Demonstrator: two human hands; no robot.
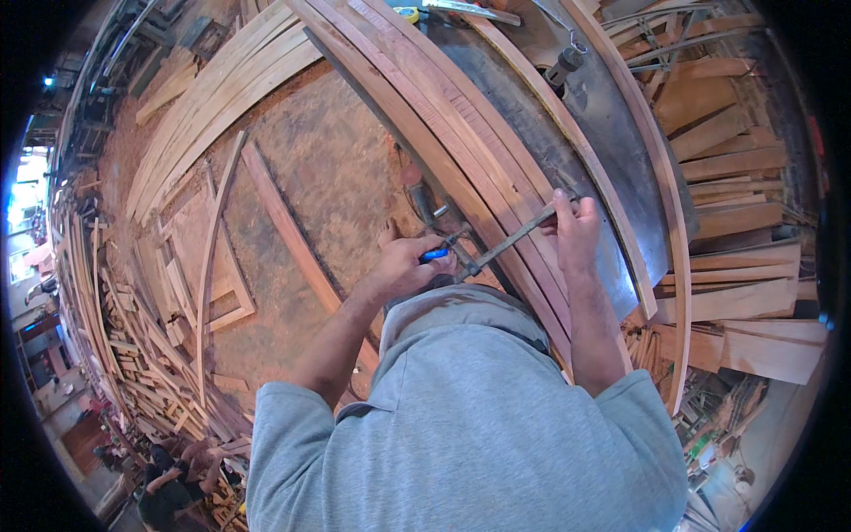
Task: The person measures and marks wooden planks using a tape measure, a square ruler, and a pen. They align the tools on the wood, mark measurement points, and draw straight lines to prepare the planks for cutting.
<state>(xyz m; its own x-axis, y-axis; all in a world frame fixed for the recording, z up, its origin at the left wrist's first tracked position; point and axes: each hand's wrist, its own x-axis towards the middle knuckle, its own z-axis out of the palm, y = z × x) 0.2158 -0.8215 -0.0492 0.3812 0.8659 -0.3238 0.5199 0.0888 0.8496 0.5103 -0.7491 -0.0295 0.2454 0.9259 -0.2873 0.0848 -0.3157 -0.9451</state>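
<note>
My left hand (409, 262) is closed around a blue pen (434, 254) at the near edge of a stack of long reddish wooden boards (461, 133). A metal square ruler (510, 239) lies across the boards. My right hand (574, 229) presses down on its far end, fingers wrapped over the blade. The pen tip sits beside the ruler's corner near the boards' edge. The boards rest on a dark metal machine table (612, 151).
A sawdust-covered floor (328, 168) lies to the left with loose planks (284, 222) and a wooden frame (217, 284). More boards (222, 80) lean at upper left; offcut piles (124, 328) fill the left side. Cut wood pieces (736, 213) are stacked on the right. A yellow tape measure (407, 13) sits at top.
</note>
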